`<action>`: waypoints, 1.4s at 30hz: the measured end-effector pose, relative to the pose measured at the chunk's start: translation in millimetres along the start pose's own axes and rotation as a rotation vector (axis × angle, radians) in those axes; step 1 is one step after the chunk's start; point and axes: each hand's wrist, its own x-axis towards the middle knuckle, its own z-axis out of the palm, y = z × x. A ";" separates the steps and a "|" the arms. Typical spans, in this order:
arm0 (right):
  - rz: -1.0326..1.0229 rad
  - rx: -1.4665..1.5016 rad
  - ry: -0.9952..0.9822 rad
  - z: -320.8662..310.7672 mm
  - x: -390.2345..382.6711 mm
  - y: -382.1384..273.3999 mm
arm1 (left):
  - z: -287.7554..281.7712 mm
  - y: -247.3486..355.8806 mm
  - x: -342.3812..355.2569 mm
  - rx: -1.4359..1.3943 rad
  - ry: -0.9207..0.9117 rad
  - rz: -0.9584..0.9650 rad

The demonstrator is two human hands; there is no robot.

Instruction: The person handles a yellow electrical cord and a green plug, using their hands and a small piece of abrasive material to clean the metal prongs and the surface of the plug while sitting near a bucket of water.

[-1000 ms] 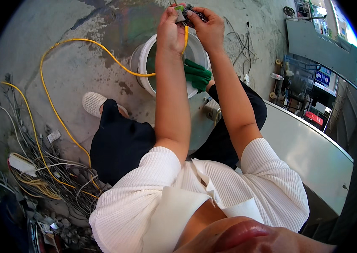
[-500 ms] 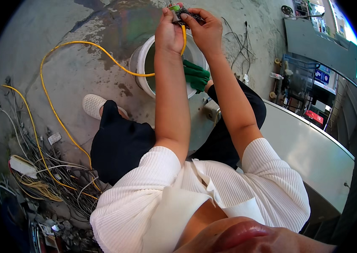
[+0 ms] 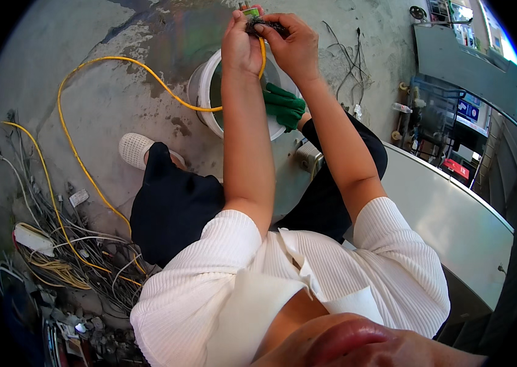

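My left hand (image 3: 241, 52) is closed around a plug (image 3: 250, 12) with metal prongs and a green face, held above the far side of a white bucket (image 3: 205, 85). From the plug a yellow cord (image 3: 263, 58) drops toward the bucket and loops away left over the floor. Pinched in my right hand (image 3: 298, 50) is a dark, stringy scouring pad, probably steel wool (image 3: 253, 25), pressed against the plug's body. Fingers partly cover both plug and pad. Dark green gloves (image 3: 284, 109) hang over the bucket's right rim.
A tangled heap of grey and yellow cables (image 3: 81, 244) lies at the left, with a white power strip (image 3: 33, 238) on it. Black wires (image 3: 356, 67) lie beyond the bucket to the right. A pale panel (image 3: 448, 214) and a wheeled rack (image 3: 436, 116) stand right.
The scouring pad and my right fingers have shifted slightly left across the plug. My left hand has tilted a little, still gripping the plug.
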 end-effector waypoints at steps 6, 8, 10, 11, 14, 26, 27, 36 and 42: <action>-0.085 -0.045 -0.002 -0.8 8.2 -5.7 | -5.3 8.8 9.4 -0.115 -0.072 -0.067; -0.167 -0.109 -0.026 -1.7 6.5 -5.4 | -9.3 8.2 8.8 -0.182 -0.064 -0.074; -0.094 -0.041 -0.019 -3.8 4.6 2.6 | -8.3 5.5 3.1 -0.123 -0.086 -0.094; 0.013 0.057 0.001 -6.3 6.7 11.4 | -3.6 4.2 2.7 -0.096 -0.105 -0.102; -0.036 0.024 0.025 -8.6 8.5 2.7 | 2.3 1.7 4.2 -0.146 -0.066 -0.107; 0.055 0.020 0.016 -9.8 4.2 11.1 | 15.2 0.9 1.9 -0.110 0.059 -0.051; 0.075 0.050 0.030 -11.2 3.3 21.2 | 23.7 0.5 -2.9 -0.141 0.128 -0.063; -0.089 -0.062 0.010 -6.1 5.0 4.0 | 4.1 4.3 3.4 -0.046 0.015 -0.047; -0.212 -0.037 -0.014 2.7 0.1 -5.6 | -22.6 4.5 10.8 -0.078 -0.179 -0.108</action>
